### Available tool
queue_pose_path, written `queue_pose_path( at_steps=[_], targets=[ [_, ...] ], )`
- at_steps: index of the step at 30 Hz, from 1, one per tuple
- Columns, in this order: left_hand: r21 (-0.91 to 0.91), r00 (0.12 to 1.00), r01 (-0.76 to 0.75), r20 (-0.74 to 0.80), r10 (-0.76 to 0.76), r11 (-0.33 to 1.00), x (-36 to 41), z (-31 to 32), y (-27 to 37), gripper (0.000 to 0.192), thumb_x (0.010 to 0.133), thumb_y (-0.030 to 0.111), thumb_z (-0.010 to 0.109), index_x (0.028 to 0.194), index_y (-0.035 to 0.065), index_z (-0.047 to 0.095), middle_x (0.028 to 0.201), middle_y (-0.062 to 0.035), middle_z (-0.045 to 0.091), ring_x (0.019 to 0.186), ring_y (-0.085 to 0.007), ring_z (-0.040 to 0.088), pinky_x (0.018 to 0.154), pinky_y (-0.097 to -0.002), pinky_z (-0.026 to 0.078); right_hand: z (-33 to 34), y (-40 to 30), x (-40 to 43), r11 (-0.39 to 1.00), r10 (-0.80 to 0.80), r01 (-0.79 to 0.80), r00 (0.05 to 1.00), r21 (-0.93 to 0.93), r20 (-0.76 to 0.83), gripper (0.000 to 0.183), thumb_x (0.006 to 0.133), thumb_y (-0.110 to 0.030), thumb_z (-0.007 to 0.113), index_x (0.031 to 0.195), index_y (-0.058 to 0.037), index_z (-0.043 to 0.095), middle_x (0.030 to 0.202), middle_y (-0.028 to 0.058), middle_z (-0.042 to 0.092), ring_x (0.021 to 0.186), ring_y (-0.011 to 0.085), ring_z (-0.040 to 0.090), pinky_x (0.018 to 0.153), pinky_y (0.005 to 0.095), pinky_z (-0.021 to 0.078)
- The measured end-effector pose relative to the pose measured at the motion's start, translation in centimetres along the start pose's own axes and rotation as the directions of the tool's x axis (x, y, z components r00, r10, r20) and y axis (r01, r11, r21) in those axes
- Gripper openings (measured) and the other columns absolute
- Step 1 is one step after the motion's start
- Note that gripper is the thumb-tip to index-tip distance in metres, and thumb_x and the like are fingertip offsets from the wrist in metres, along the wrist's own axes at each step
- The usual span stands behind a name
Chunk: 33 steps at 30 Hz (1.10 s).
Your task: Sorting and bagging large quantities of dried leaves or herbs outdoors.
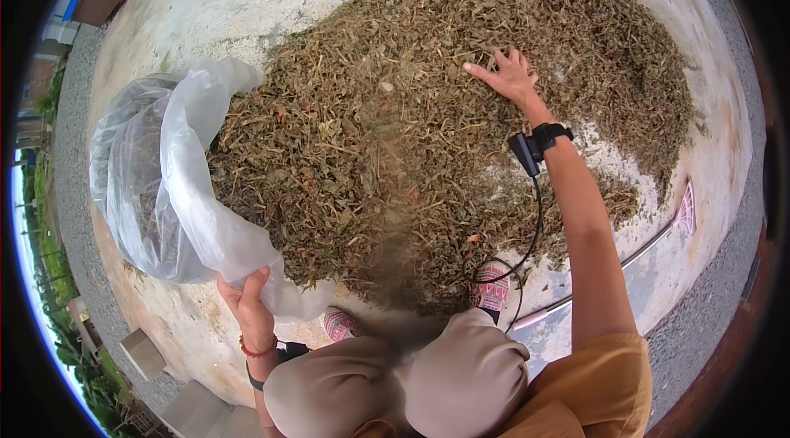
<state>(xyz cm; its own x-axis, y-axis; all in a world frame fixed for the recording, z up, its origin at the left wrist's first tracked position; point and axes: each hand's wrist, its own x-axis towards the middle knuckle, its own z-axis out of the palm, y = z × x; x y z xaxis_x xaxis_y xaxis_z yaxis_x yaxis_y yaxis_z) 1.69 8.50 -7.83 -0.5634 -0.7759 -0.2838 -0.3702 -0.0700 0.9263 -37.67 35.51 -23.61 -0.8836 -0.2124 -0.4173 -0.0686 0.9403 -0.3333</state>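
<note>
My left hand [248,302] grips the near rim of a large clear plastic bag [210,216], with the thumb on top of the folded edge. The bag lies on its side, its mouth facing right against a broad heap of dried, shredded leaves and stems [345,148]. Some of the same plant matter shows dimly through the plastic. Far out over the heap's upper right, my right hand [509,77] reaches with fingers spread and thumb pointing left. It seems to hold nothing; whether the fingertips touch the leaves is hard to tell.
A rake with a pink fan head [685,210] lies on the concrete floor [210,12] to the right. From the right wrist's black strap device [537,145], a cable [538,216] hangs to my patterned shoe [492,284]. Concrete blocks [143,353] sit at lower left, beside gravel [77,148].
</note>
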Motion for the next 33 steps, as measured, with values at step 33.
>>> queue_pose_path(
  at_steps=[33],
  targets=[
    [-0.062,0.984,0.176,0.010,-0.175,0.982,-0.2,-1.8,-1.4,0.056,0.065,-0.004,0.060,0.119,-0.0003,0.045,0.107,-0.0104,0.055,0.094,-0.0190,0.054,0.079,-0.0310,0.046,-3.0,-11.6,13.8,0.903,-0.422,0.386,0.878,-0.187,-0.225,0.104,0.057,-0.073,0.060,0.140,-0.0243,0.020,0.143,0.0210,0.012,0.131,0.0447,0.007,0.100,0.0627,0.0177]
  ],
)
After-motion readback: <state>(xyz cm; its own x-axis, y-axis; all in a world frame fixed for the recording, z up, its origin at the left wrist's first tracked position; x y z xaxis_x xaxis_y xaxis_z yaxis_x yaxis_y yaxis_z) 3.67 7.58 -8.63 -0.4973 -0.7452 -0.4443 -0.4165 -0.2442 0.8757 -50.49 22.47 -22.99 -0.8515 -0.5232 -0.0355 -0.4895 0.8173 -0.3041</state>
